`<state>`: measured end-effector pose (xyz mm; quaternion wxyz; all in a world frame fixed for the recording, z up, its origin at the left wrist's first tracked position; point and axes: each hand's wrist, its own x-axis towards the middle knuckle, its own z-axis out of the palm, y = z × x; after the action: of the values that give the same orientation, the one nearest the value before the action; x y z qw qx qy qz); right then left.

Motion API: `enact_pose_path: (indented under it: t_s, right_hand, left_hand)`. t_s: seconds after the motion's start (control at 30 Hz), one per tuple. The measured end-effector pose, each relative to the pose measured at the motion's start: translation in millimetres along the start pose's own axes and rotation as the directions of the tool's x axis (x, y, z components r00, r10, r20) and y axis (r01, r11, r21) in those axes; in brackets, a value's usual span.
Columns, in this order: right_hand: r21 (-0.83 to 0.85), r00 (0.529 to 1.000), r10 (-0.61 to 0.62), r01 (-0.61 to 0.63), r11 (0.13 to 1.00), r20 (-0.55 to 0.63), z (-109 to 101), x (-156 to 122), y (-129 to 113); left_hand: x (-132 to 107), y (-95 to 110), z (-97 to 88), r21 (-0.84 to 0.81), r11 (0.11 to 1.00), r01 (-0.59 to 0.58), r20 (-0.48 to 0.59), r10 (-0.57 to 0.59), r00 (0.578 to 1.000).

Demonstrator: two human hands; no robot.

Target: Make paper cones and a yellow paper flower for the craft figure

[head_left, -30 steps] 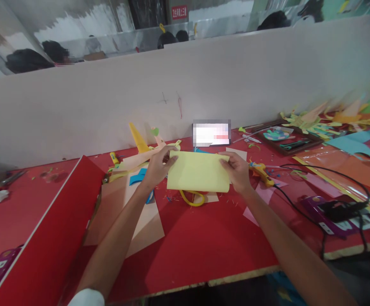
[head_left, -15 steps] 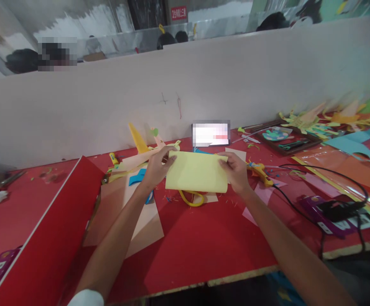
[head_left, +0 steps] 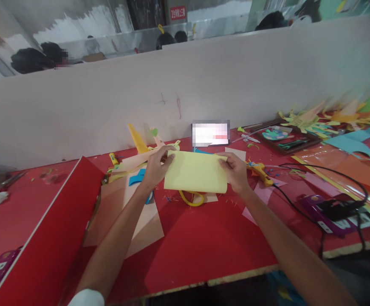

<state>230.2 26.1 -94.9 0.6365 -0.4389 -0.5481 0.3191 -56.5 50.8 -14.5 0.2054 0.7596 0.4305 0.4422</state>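
Note:
A yellow sheet of paper [head_left: 196, 172] is stretched between my two hands above the red table. My left hand [head_left: 159, 165] pinches its upper left corner, thumb in front and fingers behind. At the upper right corner my right hand [head_left: 235, 170] grips it in the same way. The lower edge looks rounded, perhaps folded or curled. Under the sheet, a yellow loop [head_left: 193, 205] shows in part, its upper part covered. Close to my right hand lies a yellow glue gun [head_left: 263, 174] with a black cord.
Tan paper sheets [head_left: 145, 233] lie to the left beside a red upright divider [head_left: 52, 229]. A blurred-out screen [head_left: 210, 132] leans on the white partition [head_left: 124, 106]. At right are a brown tray [head_left: 286, 146], a purple box [head_left: 323, 216] with cords, and orange sheets [head_left: 350, 170].
Almost nothing differs. The yellow sheet's left side has shifted very slightly left, and both hands keep their grip.

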Motion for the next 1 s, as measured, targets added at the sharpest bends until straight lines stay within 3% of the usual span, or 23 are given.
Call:
enact_pose_path:
  t_s: [0.23,0.4,0.5,0.63,0.73,0.8,0.87,1.0]
  right_hand:
    - [0.003,1.000,0.019,-0.019,1.000,-0.007,-0.2,0.3,0.4]
    - [-0.014,0.969,0.099,-0.099,0.995,0.228,-6.4,3.9,3.7]
    - [-0.045,0.881,0.190,-0.189,0.981,0.433,-12.4,4.1,-1.1]
    - [-0.053,0.688,0.310,-0.368,0.928,0.656,-14.1,-0.7,-15.6]
    - [-0.052,0.541,0.321,-0.454,0.890,0.777,-7.6,-7.2,-24.9]
    - [-0.067,0.468,0.316,-0.475,0.878,0.825,-1.3,-12.0,-27.9]
    - [-0.104,0.449,0.321,-0.443,0.890,0.834,4.6,-16.3,-28.9]
    - [-0.202,0.480,0.347,-0.329,0.923,0.806,10.9,-20.5,-29.4]
  left_hand:
    - [1.6,3.9,-2.1,0.018,1.000,0.012,0.013,-0.012,1.000]
    - [4.7,3.9,-14.1,0.076,0.996,0.047,0.099,-0.055,0.994]
    - [5.7,0.2,-22.2,0.094,0.994,0.058,0.191,-0.075,0.979]
    - [3.6,-1.0,-28.5,0.093,0.994,0.052,0.325,-0.080,0.942]
    - [0.8,3.3,-25.1,0.062,0.997,0.043,0.405,-0.064,0.912]
    - [-1.4,7.7,-18.0,0.039,0.999,0.020,0.444,-0.035,0.895]
    - [-3.9,12.5,-8.8,0.009,1.000,-0.010,0.499,0.004,0.867]
    - [-8.9,20.4,6.5,-0.021,0.999,-0.049,0.606,0.052,0.794]
